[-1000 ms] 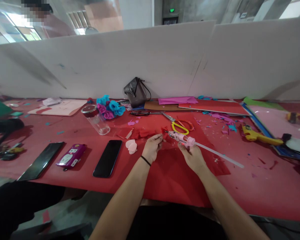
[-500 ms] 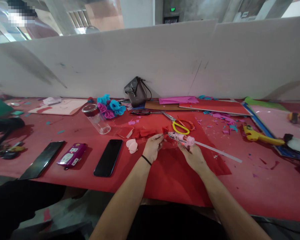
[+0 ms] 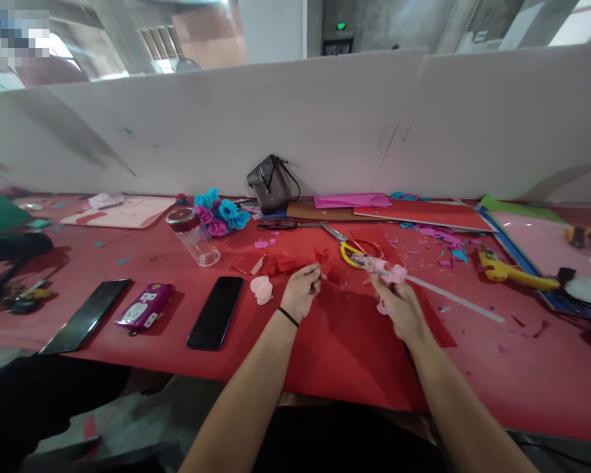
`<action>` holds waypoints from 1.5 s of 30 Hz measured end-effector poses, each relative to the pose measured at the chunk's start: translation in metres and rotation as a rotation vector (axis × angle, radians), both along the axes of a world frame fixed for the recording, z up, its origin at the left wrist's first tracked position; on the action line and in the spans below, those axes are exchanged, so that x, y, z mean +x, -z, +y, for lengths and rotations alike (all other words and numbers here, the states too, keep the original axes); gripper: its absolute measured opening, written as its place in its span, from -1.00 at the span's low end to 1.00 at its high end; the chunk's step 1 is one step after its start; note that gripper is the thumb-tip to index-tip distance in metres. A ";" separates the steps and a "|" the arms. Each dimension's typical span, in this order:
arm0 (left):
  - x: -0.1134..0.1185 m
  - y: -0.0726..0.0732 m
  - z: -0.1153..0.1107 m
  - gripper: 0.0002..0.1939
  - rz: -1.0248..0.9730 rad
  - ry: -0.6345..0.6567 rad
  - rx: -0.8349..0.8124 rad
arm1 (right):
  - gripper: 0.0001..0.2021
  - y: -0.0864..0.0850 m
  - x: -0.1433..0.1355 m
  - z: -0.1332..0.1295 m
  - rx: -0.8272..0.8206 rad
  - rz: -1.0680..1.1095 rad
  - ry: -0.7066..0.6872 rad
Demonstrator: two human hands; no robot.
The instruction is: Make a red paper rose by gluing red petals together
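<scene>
Between the fingertips of my left hand [image 3: 301, 287] is a small piece of red crepe paper [image 3: 321, 257], crumpled at its top. My right hand [image 3: 398, 303] is wrapped round a pink glue gun [image 3: 380, 267], whose nozzle points left; a long whitish glue stick [image 3: 456, 299] sticks out of its back end. Just behind the gun lie scissors with yellow handles [image 3: 349, 253], partly covered by it. Under both hands spreads a red paper sheet [image 3: 345, 355]. Some pale pink paper petals [image 3: 262, 289] rest left of my left hand.
A phone [image 3: 215, 312], a purple device [image 3: 145, 307] and a clear jar [image 3: 199, 243] stand or lie to the left. Blue and pink paper flowers [image 3: 221, 213] and a dark bag [image 3: 270, 184] are at the back. A yellow glue gun [image 3: 517, 272] lies right. A person's dark-clothed leg [image 3: 44, 407] shows lower left.
My right hand has drawn the pink glue gun away to the right, so its nozzle is now apart from the red paper. My left hand has stayed nearly in place.
</scene>
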State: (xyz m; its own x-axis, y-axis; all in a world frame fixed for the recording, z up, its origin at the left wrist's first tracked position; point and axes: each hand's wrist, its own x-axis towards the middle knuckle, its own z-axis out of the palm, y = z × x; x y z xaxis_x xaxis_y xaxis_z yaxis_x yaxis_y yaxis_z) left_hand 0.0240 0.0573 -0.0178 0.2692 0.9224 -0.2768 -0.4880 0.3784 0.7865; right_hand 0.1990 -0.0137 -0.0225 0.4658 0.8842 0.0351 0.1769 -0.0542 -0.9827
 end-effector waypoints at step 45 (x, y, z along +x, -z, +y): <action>-0.003 -0.002 0.003 -0.72 -0.135 -0.143 0.076 | -0.77 -0.013 -0.069 0.045 0.055 0.486 -0.325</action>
State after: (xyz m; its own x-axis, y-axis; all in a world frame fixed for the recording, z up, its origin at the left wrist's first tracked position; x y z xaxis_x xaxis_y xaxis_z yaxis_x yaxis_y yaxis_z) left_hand 0.0213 0.0605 -0.0156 0.1639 0.9707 -0.1755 -0.6355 0.2399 0.7339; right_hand 0.1301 0.0309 -0.0091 0.1449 0.9873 -0.0644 -0.2958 -0.0188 -0.9551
